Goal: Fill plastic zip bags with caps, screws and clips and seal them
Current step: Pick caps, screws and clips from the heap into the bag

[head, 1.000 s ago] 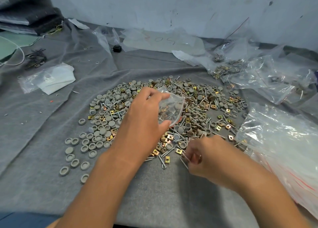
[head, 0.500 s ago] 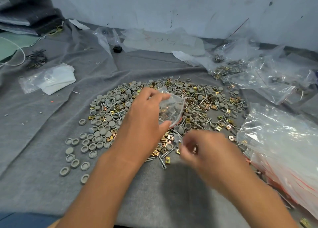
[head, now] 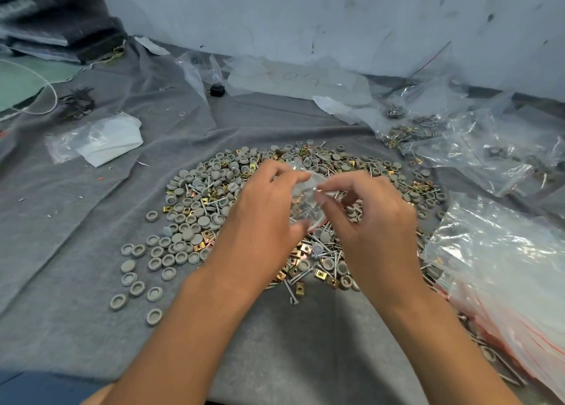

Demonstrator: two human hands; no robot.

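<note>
A broad pile of grey round caps (head: pixel 183 236), silver screws (head: pixel 328 251) and gold clips (head: pixel 298 253) lies on the grey cloth. My left hand (head: pixel 263 218) holds a small clear zip bag (head: pixel 304 204) above the pile, with some parts showing inside it. My right hand (head: pixel 367 221) is at the bag's mouth, its thumb and forefinger pinched together on something small and shiny. What it pinches is too small to name.
A stack of clear zip bags with red strips (head: pixel 513 297) lies at the right. Filled bags (head: pixel 458 141) sit at the back right. A bag with white paper (head: pixel 101 138) lies at the left. Dark clips (head: pixel 75 103) and a black knob (head: pixel 217 89) lie farther back.
My right hand has risen from the pile's front edge up to the mouth of the bag. My left hand has kept the bag in nearly the same place.
</note>
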